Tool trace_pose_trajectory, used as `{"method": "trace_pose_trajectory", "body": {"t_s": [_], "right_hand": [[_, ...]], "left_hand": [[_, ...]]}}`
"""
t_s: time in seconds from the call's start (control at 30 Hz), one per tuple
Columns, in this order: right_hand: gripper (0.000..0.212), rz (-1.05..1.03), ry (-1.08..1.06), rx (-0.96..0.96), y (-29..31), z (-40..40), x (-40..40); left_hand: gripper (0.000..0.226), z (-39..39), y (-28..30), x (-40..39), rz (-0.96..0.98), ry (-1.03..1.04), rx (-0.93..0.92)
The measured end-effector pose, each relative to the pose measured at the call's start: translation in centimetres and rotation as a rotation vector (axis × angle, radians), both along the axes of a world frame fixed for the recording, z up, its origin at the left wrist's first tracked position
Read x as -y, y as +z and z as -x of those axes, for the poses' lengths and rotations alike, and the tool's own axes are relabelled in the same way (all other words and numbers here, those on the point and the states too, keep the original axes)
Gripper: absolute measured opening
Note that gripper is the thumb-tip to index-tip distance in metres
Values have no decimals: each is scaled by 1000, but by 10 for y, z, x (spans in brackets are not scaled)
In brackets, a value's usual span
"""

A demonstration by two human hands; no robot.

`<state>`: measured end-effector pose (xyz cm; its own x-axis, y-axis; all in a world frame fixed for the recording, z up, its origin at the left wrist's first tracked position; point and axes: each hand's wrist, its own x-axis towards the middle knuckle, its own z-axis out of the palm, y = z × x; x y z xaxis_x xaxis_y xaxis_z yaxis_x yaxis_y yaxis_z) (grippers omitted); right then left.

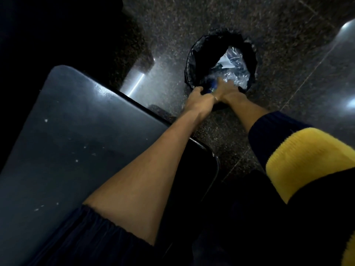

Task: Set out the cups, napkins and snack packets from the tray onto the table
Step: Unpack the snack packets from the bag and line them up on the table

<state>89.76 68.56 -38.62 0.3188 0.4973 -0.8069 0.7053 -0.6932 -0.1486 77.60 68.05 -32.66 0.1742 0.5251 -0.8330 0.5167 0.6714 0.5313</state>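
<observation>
Upper centre, both hands reach into a bin point(194, 60): left hand point(197, 98) closed on a blurred blue item point(210, 89), right hand point(228, 92) spread flat, fingers open.

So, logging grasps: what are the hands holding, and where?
Both hands, left hand and right hand, close on something blue at the bin rim; exact hold unclear.

A dark speckled floor point(221, 20) carries a black-lined bin point(194, 62); the grey table point(63, 121) bears only pale crumbs point(46, 120).

Dim room; speckled dark stone floor point(192, 20) with glare patches, grey table point(63, 131) at left, black-lined bin point(194, 60) beyond
</observation>
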Motion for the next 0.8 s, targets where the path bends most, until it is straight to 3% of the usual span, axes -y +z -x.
{"method": "trace_pose_trajectory", "body": {"t_s": [0.13,0.23,0.3,0.5,0.8], "right_hand": [[45,-152,-29,-46,9,1,11],[24,-246,-208,-46,25,0,18],[25,-348,-321,-44,41,3,20],[22,-638,-495,-217,113,41,34],[25,-970,-276,-202,256,162,66]], "left_hand": [[64,3,8,1,4,10,-24],[29,8,19,6,-12,32,1],[16,10,29,9,-32,58,24],[20,24,73,20,-102,250,83],[21,110,171,45,-246,726,253]]}}
